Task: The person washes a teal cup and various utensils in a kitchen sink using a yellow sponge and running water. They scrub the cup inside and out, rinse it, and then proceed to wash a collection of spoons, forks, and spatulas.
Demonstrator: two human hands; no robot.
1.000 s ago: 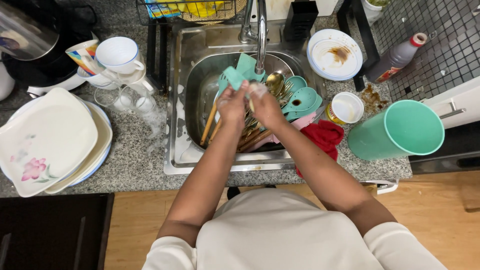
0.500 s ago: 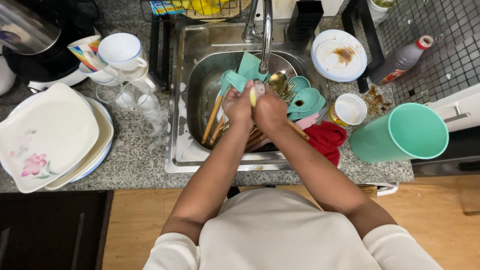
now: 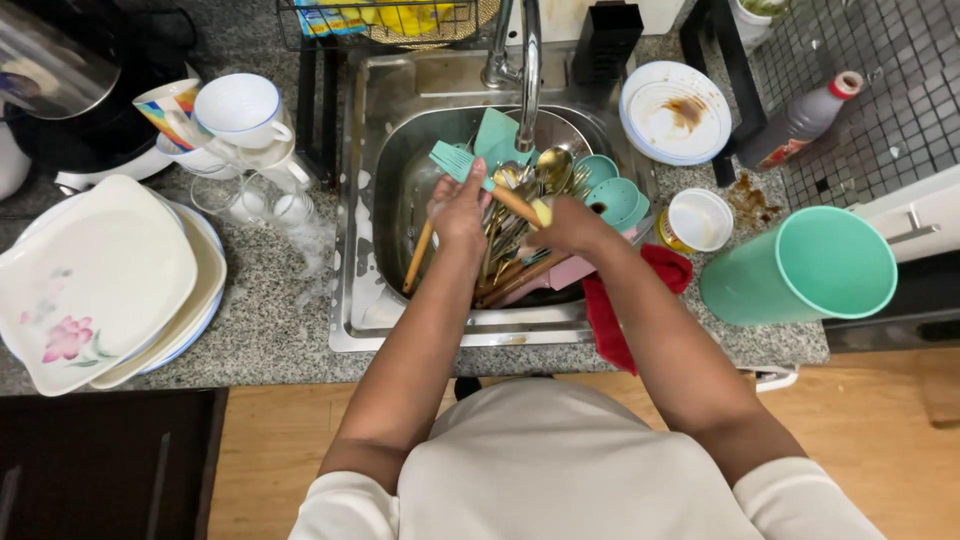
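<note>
Both my hands are over the steel sink [image 3: 372, 300], which is packed with utensils. My left hand [image 3: 460, 208] grips a teal silicone brush [image 3: 453, 160] by its wooden handle, the head pointing up and left. My right hand [image 3: 572, 226] presses a small yellow sponge [image 3: 541, 211] against the lower end of that handle. Beneath them lie gold spoons [image 3: 552, 168], wooden-handled tools [image 3: 418, 258] and teal measuring cups [image 3: 612, 196]. The faucet [image 3: 528, 70] arches over the pile from behind.
Stacked plates [image 3: 95, 285] lie on the left counter, with mugs [image 3: 240, 110] and glasses [image 3: 250, 200] beside the sink. On the right are a dirty plate [image 3: 676, 112], a small white cup [image 3: 698, 220], a bottle [image 3: 800, 125], a big teal cup [image 3: 812, 265] and a red cloth [image 3: 612, 318].
My hands were clasped together over the utensils; now they have drawn apart, and the teal brush is held up in my left hand with the sponge on its handle.
</note>
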